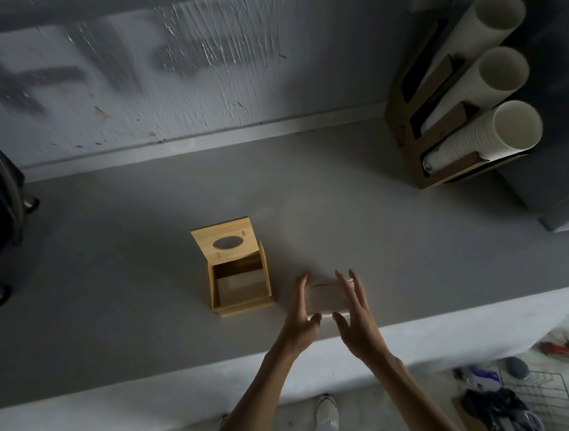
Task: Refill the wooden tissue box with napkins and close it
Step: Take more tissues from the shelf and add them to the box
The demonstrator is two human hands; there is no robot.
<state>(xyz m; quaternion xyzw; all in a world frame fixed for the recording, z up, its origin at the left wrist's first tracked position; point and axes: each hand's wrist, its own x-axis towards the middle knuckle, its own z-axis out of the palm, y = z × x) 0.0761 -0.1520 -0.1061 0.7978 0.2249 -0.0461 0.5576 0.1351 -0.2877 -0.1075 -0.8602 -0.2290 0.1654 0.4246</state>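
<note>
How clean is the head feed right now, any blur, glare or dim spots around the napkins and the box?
Head view: dim overall, no hard glare; the napkin stack between the left hand and right hand looks pale and soft, its edges hard to separate from the grey counter; the open wooden tissue box is fairly sharp, its interior shadowed; wide-angle distortion bends the paper cup stacks.

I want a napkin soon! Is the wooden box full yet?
Not yet. The wooden tissue box already has its lid flipped open, but it doesn't look filled. Both hands, left hand and right hand, are cupped around the napkin stack beside the box. Putting the napkins in and closing the lid remain.
</note>
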